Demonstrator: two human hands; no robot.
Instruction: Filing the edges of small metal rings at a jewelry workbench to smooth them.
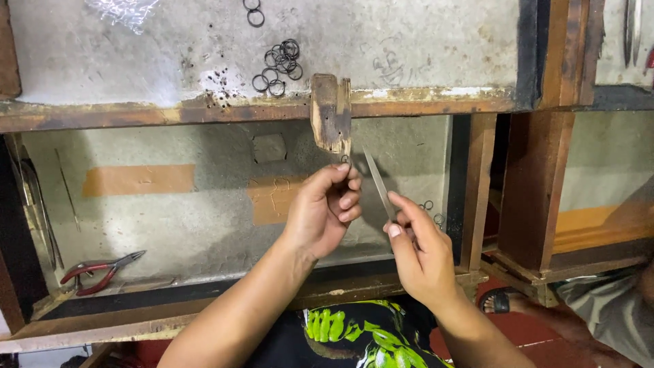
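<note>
Nearest, the right hand (422,255): grip closed, thumb and forefinger pinched on the lower end of a thin metal file (379,182) that slants up and left. Risk as I judge it: held so far down, the file could twist or skid off and catch the other hand's fingertips. Left hand (325,208), just beyond: fingers curled together, tips pinching something very small, likely a small ring (345,159), right under the notched wooden peg (332,112) that juts from the counter (436,101) edge. So little is gripped that it could slip and drop into the tray below, where red-handled pliers (101,268) lie at the left. Farther back on the counter, a cluster of dark wire rings (278,65).
</note>
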